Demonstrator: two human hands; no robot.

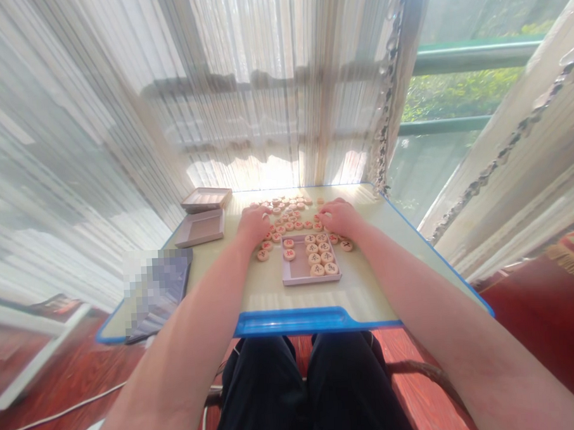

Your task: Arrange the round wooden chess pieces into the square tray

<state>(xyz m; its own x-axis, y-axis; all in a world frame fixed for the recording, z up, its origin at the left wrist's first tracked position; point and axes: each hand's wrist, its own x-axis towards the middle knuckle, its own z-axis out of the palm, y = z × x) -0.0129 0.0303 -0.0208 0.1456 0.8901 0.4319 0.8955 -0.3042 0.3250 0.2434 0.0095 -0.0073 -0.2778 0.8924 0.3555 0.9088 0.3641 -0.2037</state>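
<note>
Your left hand [255, 223] and right hand [338, 216] flank xiangqi pieces [299, 225]; I can't tell their grip. A part-filled box [297, 269] lies nearer.

It looked like a room in a home: pale sheer curtains [246, 39] hung before the person, a red wooden floor [70, 383] lay under a small table [266, 298], a fringed cloth [571, 250] showed rightward, and leaves [453, 97] grew beyond a green railing [475, 56].

Your left forearm [200, 314], bare, angles toward one o'clock; your right forearm [417, 298], also bare, toward ten-thirty. Left hand [254, 223] back-up, fingers toward two; right hand [340, 216] likewise, fingers bent toward nine. Legs [270, 384] at six, slightly apart.
</note>
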